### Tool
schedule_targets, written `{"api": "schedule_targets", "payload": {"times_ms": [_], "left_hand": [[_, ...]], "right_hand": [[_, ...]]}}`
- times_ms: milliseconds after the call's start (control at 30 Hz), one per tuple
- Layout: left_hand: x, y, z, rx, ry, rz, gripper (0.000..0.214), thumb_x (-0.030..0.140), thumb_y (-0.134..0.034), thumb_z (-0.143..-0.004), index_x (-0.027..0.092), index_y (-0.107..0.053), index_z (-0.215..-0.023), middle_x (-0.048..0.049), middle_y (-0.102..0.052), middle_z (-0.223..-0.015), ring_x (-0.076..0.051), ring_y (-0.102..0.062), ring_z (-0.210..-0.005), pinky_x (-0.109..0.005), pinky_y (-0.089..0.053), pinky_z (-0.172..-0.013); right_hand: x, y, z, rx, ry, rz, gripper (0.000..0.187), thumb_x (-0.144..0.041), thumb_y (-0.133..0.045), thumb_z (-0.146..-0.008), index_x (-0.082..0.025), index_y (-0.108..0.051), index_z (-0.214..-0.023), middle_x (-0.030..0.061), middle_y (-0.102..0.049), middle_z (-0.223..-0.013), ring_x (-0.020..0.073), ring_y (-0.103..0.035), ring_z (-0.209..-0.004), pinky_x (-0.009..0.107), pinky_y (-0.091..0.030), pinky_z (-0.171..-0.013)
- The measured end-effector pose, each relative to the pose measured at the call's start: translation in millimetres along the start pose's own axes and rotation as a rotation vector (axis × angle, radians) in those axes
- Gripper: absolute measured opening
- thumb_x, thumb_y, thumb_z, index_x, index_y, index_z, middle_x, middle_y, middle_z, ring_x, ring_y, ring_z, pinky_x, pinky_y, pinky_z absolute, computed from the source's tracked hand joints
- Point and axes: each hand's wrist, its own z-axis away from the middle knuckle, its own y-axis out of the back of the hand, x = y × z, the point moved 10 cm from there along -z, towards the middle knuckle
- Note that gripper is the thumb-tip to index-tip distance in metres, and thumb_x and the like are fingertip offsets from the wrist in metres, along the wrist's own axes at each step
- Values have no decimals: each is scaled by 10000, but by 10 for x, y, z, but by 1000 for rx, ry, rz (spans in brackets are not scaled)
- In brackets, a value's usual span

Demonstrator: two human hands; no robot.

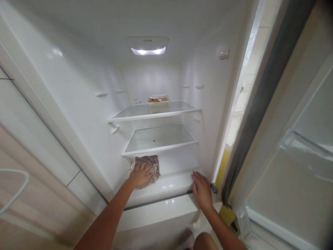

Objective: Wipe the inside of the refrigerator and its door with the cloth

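Observation:
My left hand (141, 175) presses down on a folded cloth (153, 163), patterned in brown and cream. The cloth lies on the white fridge floor (174, 175), toward its left side, with my fingers laid over it and gripping it. Some of the cloth is hidden beneath the palm. On the right, my right hand (202, 189) rests at the front edge of the fridge floor, holding nothing, its fingers stretched forward.
Two glass shelves, an upper shelf (156, 114) and a lower shelf (161, 147), sit above the cloth. A clear-topped package (158, 99) is at the back. A lamp (148, 47) glows overhead. The open door (286, 173) with its bins flanks the right side.

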Motion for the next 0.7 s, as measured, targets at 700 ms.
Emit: {"api": "schedule_targets", "payload": {"times_ms": [700], "left_hand": [[1467,-1274,423,-262,-186,-250,623,548,-431,-911,313,-420,-1489,-135,-343,-1613,-439,-246,-1474,-704,-135,-1158]], "right_hand": [[8,90,14,67,-33,-83,426,-252,-420,-963,-165,-517,-1369,130,-594,-1388,265,-505,-1321,529,-407,-1119]]}}
